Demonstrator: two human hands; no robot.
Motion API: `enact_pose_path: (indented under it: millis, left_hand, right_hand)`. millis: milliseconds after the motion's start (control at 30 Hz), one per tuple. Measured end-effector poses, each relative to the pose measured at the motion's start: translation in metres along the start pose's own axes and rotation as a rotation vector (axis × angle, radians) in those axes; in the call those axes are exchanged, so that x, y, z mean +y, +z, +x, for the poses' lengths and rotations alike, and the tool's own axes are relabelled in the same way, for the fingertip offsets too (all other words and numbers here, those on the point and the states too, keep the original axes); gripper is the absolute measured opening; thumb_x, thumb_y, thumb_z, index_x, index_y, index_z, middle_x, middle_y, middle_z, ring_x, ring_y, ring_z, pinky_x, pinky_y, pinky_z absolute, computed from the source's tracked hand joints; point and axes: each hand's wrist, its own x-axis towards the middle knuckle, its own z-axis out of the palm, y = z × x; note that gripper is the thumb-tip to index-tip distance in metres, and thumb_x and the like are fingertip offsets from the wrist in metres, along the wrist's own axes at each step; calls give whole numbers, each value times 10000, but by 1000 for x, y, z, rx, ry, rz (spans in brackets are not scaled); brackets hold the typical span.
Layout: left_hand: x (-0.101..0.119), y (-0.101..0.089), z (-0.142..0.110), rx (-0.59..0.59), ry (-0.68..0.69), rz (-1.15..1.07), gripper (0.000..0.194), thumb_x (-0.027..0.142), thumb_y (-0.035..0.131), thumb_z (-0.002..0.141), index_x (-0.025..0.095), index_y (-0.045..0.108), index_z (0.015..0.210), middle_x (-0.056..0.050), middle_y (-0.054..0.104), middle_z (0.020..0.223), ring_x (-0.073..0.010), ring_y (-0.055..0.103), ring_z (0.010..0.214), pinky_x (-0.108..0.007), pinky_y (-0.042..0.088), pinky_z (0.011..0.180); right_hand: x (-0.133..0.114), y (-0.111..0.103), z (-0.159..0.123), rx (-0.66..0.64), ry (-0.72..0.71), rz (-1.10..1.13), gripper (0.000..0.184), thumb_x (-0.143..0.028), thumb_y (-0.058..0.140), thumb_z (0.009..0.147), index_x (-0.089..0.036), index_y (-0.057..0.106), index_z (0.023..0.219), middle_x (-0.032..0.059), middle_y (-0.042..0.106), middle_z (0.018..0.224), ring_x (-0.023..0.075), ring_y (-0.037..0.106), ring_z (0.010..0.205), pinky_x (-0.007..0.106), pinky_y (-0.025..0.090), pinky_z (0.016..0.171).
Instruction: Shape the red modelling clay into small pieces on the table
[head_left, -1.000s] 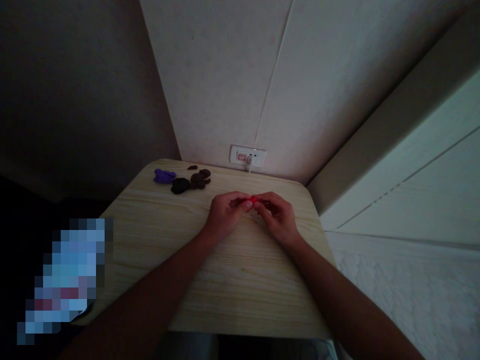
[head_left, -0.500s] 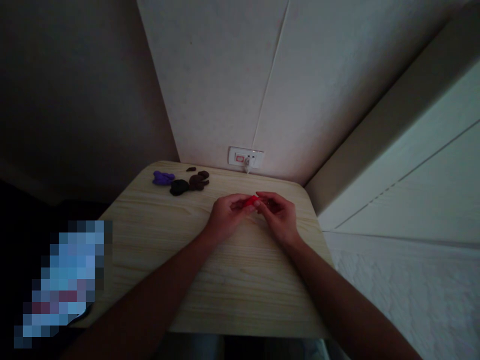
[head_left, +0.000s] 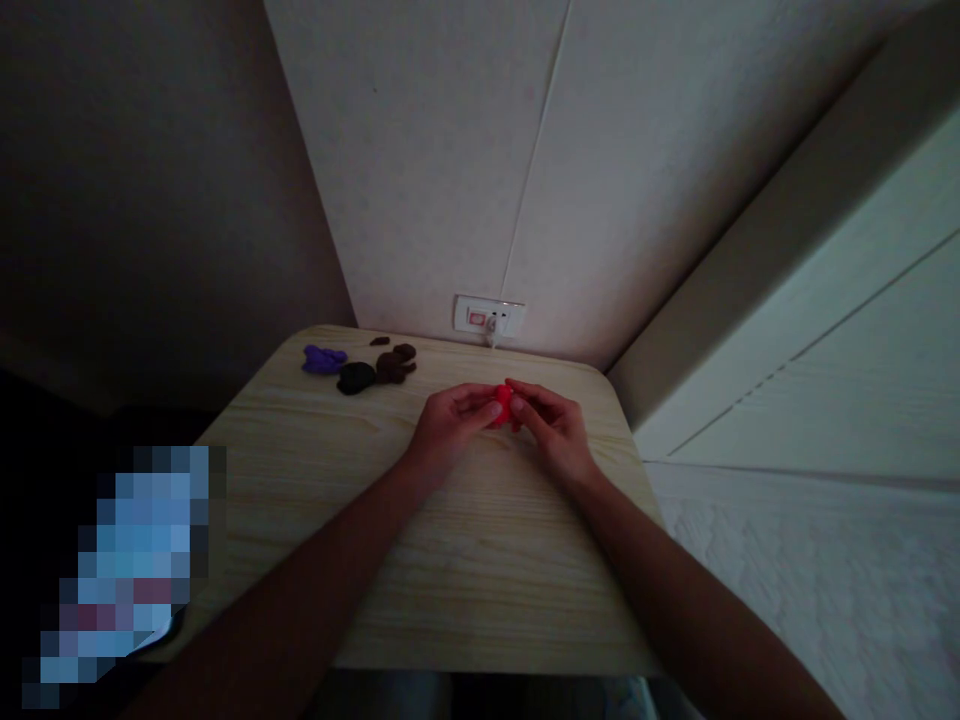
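Near the middle of the frame, the left hand (head_left: pixel 454 425) and right hand (head_left: pixel 556 425) meet over the wooden counter (head_left: pixel 450 560), thumbs and fingers pinching a small red lump (head_left: pixel 503 404) between them. Left of the hands, toward the counter's far corner, a purple lump (head_left: pixel 323 360) lies apart from a black lump (head_left: pixel 356 377), which sits just beside a brown lump (head_left: pixel 391 367). A small dark scrap (head_left: pixel 379 341) rests behind these. Above the hands in the frame, a white wall socket (head_left: pixel 487 316) has a plug in it. Blurred blocks cover a bright object at lower left.
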Motion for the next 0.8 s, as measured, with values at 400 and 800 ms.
enact_pose_path:
  millis: [400,800]
  left_hand:
    - [0,-2,0,28,-37,-130,360,275,920,622,135,797,931,-84,800,894,-177,738,778,-370,594,876]
    - [1,3,-2,11,86,112,345,305,893,658,141,769,935,-82,776,956,-209,721,901,-346,568,884]
  right_hand:
    - [2,0,-5,-64,-156,-171,192,-346,794,836,-275,809,1013,51,747,918,163,671,759,295,544,675]
    - [-1,3,-9,48,-290,-410,174,-328,781,821,-208,723,934,25,663,773,133,604,642,277,536,605]
